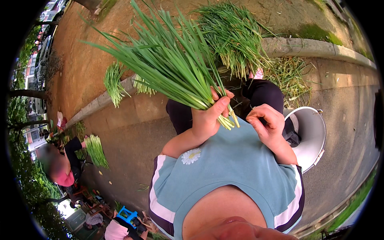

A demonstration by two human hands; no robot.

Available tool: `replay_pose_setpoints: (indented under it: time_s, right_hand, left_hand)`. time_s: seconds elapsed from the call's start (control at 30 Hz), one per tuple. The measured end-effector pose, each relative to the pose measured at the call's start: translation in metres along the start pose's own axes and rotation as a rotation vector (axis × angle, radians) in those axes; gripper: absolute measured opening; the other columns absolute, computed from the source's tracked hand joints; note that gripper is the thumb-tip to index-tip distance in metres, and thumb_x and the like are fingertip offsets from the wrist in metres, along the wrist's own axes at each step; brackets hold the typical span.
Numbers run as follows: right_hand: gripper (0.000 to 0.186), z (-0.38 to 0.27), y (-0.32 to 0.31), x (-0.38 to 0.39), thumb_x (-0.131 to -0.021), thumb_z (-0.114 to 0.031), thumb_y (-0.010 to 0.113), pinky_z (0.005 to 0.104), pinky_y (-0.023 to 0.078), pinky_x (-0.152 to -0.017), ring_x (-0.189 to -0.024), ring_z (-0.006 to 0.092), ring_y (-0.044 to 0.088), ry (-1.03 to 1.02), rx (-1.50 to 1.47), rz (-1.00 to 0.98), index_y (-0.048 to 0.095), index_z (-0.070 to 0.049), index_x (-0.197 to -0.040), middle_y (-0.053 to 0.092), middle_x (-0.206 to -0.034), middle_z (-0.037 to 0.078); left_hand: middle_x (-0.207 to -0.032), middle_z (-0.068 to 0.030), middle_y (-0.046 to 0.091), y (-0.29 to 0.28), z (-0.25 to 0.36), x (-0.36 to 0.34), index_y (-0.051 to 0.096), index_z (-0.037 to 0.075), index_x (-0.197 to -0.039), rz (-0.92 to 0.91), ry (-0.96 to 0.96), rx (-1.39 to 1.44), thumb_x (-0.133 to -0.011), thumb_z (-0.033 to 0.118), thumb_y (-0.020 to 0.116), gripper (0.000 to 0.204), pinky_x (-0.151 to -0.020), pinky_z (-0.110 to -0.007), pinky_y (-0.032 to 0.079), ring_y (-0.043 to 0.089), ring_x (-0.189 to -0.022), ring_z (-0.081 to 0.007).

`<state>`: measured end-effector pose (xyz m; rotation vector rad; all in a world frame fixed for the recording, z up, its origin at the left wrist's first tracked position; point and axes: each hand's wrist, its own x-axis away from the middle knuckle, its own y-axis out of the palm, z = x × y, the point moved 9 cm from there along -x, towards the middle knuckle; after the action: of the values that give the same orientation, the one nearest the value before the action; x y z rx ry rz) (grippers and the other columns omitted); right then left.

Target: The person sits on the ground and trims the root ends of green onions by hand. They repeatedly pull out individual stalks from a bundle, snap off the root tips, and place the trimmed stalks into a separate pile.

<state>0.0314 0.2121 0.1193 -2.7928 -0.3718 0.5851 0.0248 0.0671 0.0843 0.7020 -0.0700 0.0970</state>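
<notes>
My left hand (206, 120) is closed around the pale stem ends of a bunch of garlic chives (172, 64). The long green leaves fan out up and to the left, while the whitish ends poke out below the fist. A little to the right, my right hand (269, 122) is apart from the bunch, its thumb and fingertips pinched together. Whatever those fingertips may hold is too small to tell. Beyond my knees a large heap of garlic chives (230, 36) lies across the kerb.
Yellowish trimmings (292, 78) are strewn beside the heap. On my right stands a whitish bucket (312, 136). Small chive bundles (115, 82) rest along the concrete kerb (320, 50). At the left, a person (64, 168) sits near another bundle (96, 151); a blue stool (127, 215) is lower down.
</notes>
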Motion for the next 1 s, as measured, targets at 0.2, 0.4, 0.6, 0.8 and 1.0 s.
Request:
replay_pose_setpoints:
  time_s: [0.2, 0.4, 0.6, 0.8, 1.0]
  right_hand:
    - [0.02, 0.066, -0.059, 0.001, -0.071, -0.001, 0.059, 0.0165, 0.04, -0.056, -0.073, 0.0061, 0.051, 0.372, 0.033, 0.435, 0.05, -0.002, -0.089, 0.054, -0.085, 0.004]
    - [0.028, 0.017, -0.004, -0.004, -0.07, -0.003, 0.059, 0.0207, 0.045, -0.055, -0.069, 0.0128, 0.057, 0.263, -0.223, 0.014, 0.053, -0.001, -0.097, 0.057, -0.083, 0.008]
    - [0.017, -0.012, 0.019, -0.018, -0.065, -0.003, 0.061, 0.0242, 0.046, -0.049, -0.058, 0.0182, 0.057, -0.039, 0.238, 0.012, 0.058, -0.004, -0.082, 0.059, -0.069, 0.006]
    - [0.016, 0.003, 0.036, -0.015, -0.065, -0.002, 0.06, 0.0261, 0.047, -0.049, -0.058, 0.019, 0.058, -0.013, 0.212, 0.015, 0.059, -0.004, -0.081, 0.059, -0.069, 0.006]
    - [0.011, 0.026, 0.049, -0.014, -0.066, 0.0, 0.057, 0.0218, 0.044, -0.048, -0.056, 0.0143, 0.057, 0.226, -0.072, -0.036, 0.059, -0.002, -0.076, 0.058, -0.068, 0.007]
  left_hand:
    - [-0.086, -0.0168, 0.053, 0.002, 0.009, -0.003, 0.039, 0.006, -0.079, 0.005, 0.034, 0.066, -0.072, -0.004, 0.054, 0.02, -0.047, -0.023, 0.04, 0.048, -0.053, -0.0117]
    - [-0.088, -0.0171, 0.053, 0.003, 0.008, -0.008, 0.039, 0.006, -0.079, 0.0, 0.066, 0.054, -0.073, -0.006, 0.052, 0.019, -0.049, -0.024, 0.041, 0.049, -0.057, -0.0124]
    - [-0.089, -0.017, 0.053, -0.006, 0.006, -0.009, 0.038, 0.005, -0.079, 0.004, 0.138, -0.01, -0.072, -0.008, 0.052, 0.02, -0.049, -0.024, 0.042, 0.049, -0.058, -0.0125]
    - [-0.091, -0.0182, 0.053, -0.018, 0.004, -0.005, 0.038, 0.003, -0.079, 0.009, 0.217, -0.103, -0.073, -0.01, 0.051, 0.019, -0.05, -0.022, 0.042, 0.05, -0.057, -0.0113]
    - [-0.091, -0.0193, 0.053, -0.033, 0.01, -0.003, 0.039, 0.003, -0.079, 0.079, 0.229, -0.082, -0.072, -0.01, 0.052, 0.02, -0.049, -0.022, 0.043, 0.05, -0.053, -0.0105]
